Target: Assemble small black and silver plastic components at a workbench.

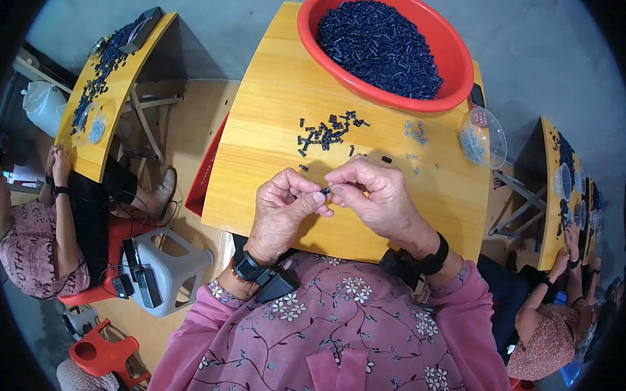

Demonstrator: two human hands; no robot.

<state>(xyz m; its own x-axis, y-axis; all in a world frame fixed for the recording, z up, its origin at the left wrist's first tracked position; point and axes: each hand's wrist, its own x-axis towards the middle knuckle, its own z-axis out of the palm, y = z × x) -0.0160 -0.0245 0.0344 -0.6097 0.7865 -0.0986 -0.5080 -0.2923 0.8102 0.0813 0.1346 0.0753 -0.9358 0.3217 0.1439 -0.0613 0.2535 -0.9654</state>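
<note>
Currently: left hand (282,208) and right hand (372,194) each pinch one small black part (325,191) at tabletop (259,144) centre, apparently mid-joining; loose parts (326,133) at twelve o'clock, the likely next pick.

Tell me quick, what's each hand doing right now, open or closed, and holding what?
Left hand: closed, fingertips pinching a small black part.
Right hand: closed, fingertips meeting the same small black part over the wooden table.

Yellow wooden table (258,165), red basin (453,58), loose black parts (326,134), clear bowl (484,136)
</note>
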